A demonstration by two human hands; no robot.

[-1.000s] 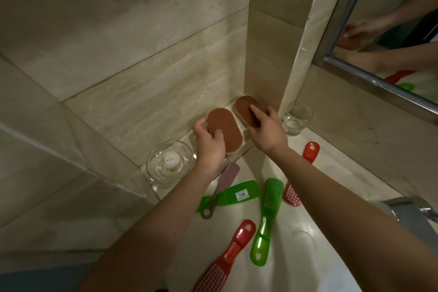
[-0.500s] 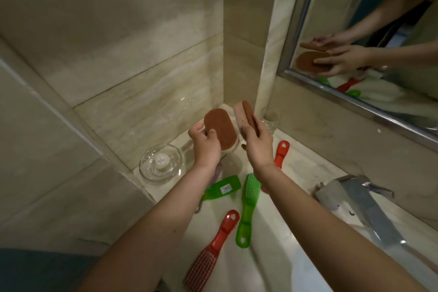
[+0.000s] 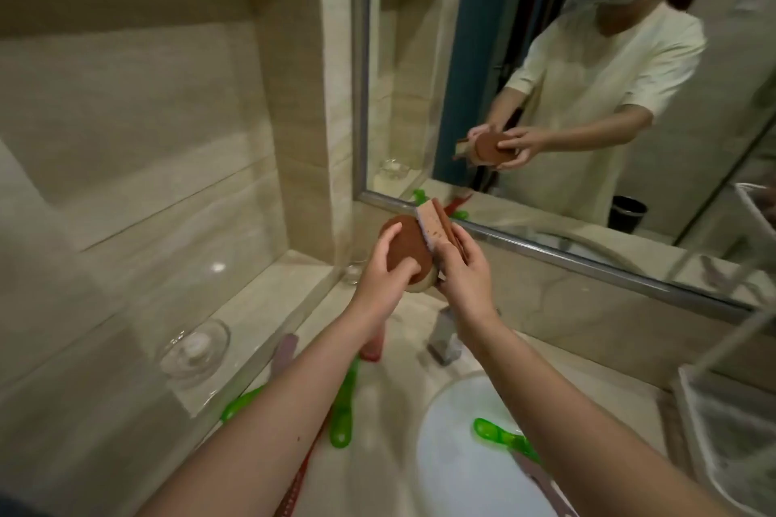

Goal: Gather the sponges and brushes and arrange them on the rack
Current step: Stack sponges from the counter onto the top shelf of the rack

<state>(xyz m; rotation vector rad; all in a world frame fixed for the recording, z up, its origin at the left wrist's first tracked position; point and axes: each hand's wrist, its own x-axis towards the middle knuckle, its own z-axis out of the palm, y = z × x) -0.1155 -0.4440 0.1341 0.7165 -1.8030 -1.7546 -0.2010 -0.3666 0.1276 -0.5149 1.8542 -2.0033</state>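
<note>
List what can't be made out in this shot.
Head view, motion-blurred throughout:
- Red brush: mostly behind the left forearm.
- Green brush: upper end hidden by the same forearm.
- Rack: cut off by the right edge.
- Glass dish: contents blurred.
- Round sponge in left hand, upright sponge in right hand: partly covered by fingers.

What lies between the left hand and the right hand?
In the head view, two brown-topped sponges: the left hand grips the flat sponge, and the right hand grips the edge-on sponge beside it.
</note>
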